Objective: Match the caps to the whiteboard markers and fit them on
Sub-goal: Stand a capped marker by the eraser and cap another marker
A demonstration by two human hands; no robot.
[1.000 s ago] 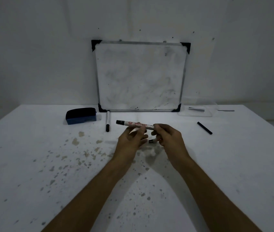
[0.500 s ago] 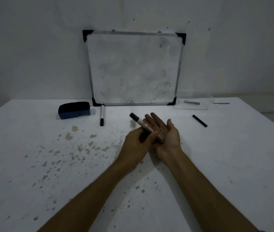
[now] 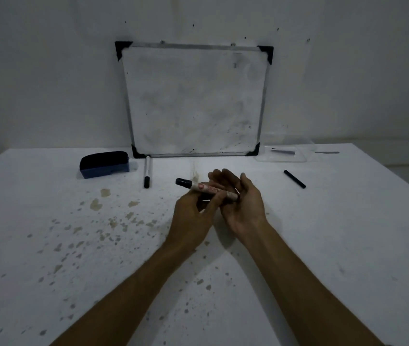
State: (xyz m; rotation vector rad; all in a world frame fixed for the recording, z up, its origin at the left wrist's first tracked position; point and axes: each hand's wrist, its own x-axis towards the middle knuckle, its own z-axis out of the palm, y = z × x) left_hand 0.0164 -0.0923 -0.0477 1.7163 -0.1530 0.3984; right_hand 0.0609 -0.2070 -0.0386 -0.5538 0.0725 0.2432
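Note:
My left hand grips a white whiteboard marker with red print and a black cap on its left end, held level above the table's middle. The marker's right end rests against the palm of my right hand, whose fingers are spread apart and hold nothing. A second white marker with a black cap lies further back to the left, near the whiteboard. A thin black marker or cap lies on the table to the right.
A small whiteboard leans on the wall at the back. A dark blue eraser sits left of it. A clear plastic tray with a dark item stands at the back right. The white table is speckled with stains.
My right hand let go of the marker's right end and opened flat, its palm now against that end. The left hand tilted the marker up and brought it back level.

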